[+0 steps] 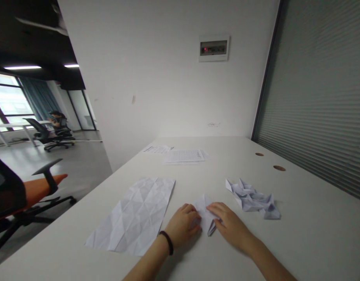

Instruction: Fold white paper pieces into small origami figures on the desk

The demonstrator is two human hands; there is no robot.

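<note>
"Right hand (pixel 230 225) pinches the folded paper (pixel 205 219) on the bench (pixel 311 234); left hand (pixel 183 225) touches it, whether its grip pinches I cannot tell."
"And folding?"
"Partly done, I judge: creased sheet (pixel 139 214) at left lies open, pleated piece (pixel 252 200) at right is folded."

Office: white desk (pixel 311 234), swivel chair (pixel 38 191)

narrow black band (pixel 168 240) around left wrist | hands (pixel 183 226) bare | forearms (pixel 266 251) bare
</note>
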